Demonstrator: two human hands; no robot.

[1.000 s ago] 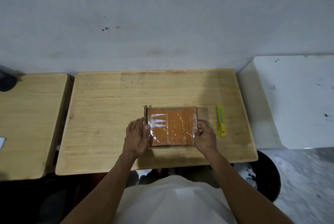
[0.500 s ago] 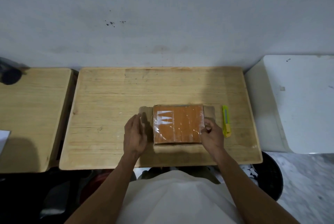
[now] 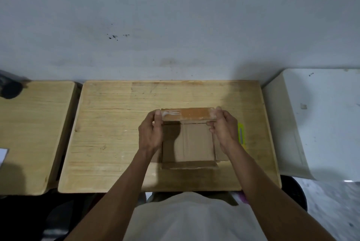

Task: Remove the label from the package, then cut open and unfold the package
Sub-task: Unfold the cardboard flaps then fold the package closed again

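Now both hands, left (image 3: 150,133) and right (image 3: 224,129), grip the box's (image 3: 188,143) taped flap (image 3: 190,114) at twelve o'clock (unfolding it); knife (image 3: 241,135) parked at three.

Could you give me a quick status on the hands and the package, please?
Left hand and right hand grip the package's orange top panel, lifted open. Brown inside exposed. Yellow knife lies idle beside it.

Your one camera sits on your head. It looks steeply down at the table (image 3: 116,124), close in, wall beyond.
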